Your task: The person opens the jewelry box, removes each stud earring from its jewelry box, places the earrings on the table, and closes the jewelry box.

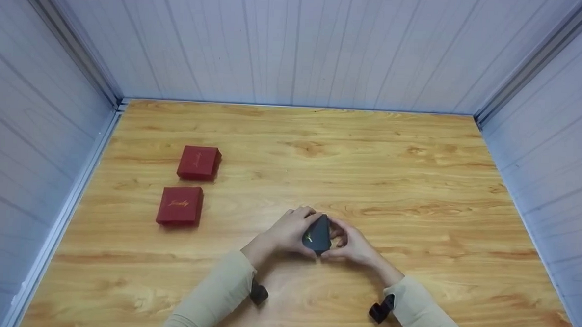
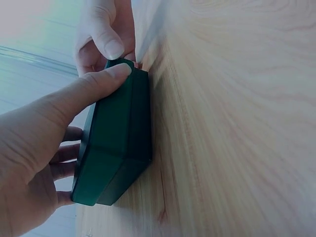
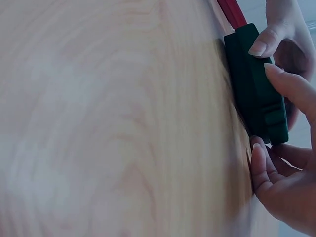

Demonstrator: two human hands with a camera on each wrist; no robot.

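A small dark green box (image 1: 317, 235) with a gold mark on its top stands on the wooden table, between both hands. My left hand (image 1: 289, 231) grips its lid (image 2: 106, 128), thumb along the near side and fingers around the far edge. From the other end my right hand (image 1: 360, 246) pinches the same box, its thumb (image 3: 281, 81) on the near side and its fingertips (image 3: 257, 143) low at the end, close to the table. The lid sits slightly askew over the darker lower part (image 2: 139, 118). Part of the box's top lies hidden under the left hand.
Two red boxes with gold lettering stand to the left, one farther back (image 1: 198, 163) and one nearer (image 1: 179, 206). Pale panel walls (image 1: 296, 46) enclose the table (image 1: 418, 179) at the back and both sides.
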